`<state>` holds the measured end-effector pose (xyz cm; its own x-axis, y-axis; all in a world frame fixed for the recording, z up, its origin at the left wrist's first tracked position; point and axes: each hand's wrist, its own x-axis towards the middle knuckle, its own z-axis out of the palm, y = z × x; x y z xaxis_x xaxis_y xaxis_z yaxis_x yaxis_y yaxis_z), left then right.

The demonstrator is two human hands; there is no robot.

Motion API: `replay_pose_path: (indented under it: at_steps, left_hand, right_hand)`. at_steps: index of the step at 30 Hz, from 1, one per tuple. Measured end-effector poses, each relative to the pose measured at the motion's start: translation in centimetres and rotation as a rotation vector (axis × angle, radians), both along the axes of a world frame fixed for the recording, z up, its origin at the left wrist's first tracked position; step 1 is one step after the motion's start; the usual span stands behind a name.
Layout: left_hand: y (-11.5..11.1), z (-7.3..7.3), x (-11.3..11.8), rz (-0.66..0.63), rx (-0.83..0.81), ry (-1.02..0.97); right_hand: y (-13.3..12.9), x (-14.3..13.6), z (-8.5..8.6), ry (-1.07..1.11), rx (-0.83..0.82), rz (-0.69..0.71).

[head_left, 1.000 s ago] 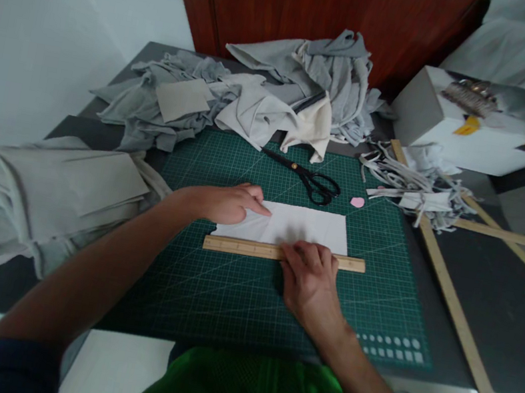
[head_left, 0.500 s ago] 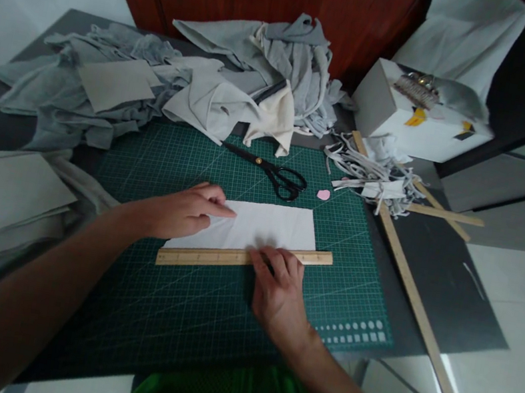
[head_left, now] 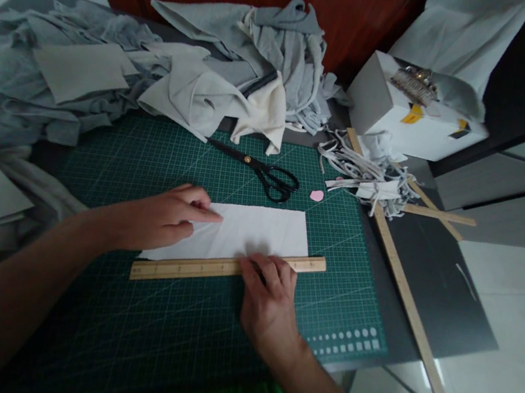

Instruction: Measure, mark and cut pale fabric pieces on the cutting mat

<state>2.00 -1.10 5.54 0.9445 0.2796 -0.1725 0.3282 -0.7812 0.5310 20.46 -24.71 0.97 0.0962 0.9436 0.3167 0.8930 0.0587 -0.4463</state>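
Observation:
A white rectangular piece of cloth [head_left: 256, 229] lies flat on the green cutting mat [head_left: 158, 327]. My left hand [head_left: 177, 217] rests on its left part, index finger stretched out and pressing, thumb apart, the other fingers curled. Along the near edge of the cloth runs a short wooden ruler [head_left: 188, 269]. My right hand [head_left: 270, 296] grips this ruler right of its middle, with bent fingers over it; the fingertips are partly hidden. Beyond the cloth, black-handled scissors [head_left: 266, 173] lie with their blades toward the left. A small pink piece [head_left: 316, 195] sits right of them.
Grey cloth scraps [head_left: 80, 76] heap up across the back and left. A pile of thin fabric strips [head_left: 372, 178] lies at the right, over wooden sticks. One long stick [head_left: 417, 325] sticks out past the table edge. A white box [head_left: 409, 114] stands behind.
My view has shifted slightly, so the mat and the things on it appear a little further left. Both hands keep their places on the cloth and ruler.

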Motion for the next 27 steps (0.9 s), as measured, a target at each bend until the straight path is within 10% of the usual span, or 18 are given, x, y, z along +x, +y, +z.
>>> replay_pose_path:
  at_steps: [27]
  left_hand:
    - [-0.6, 0.1, -0.5, -0.043, -0.030, -0.003]
  right_hand:
    - [-0.5, 2.2, -0.1, -0.072, 0.058, 0.017]
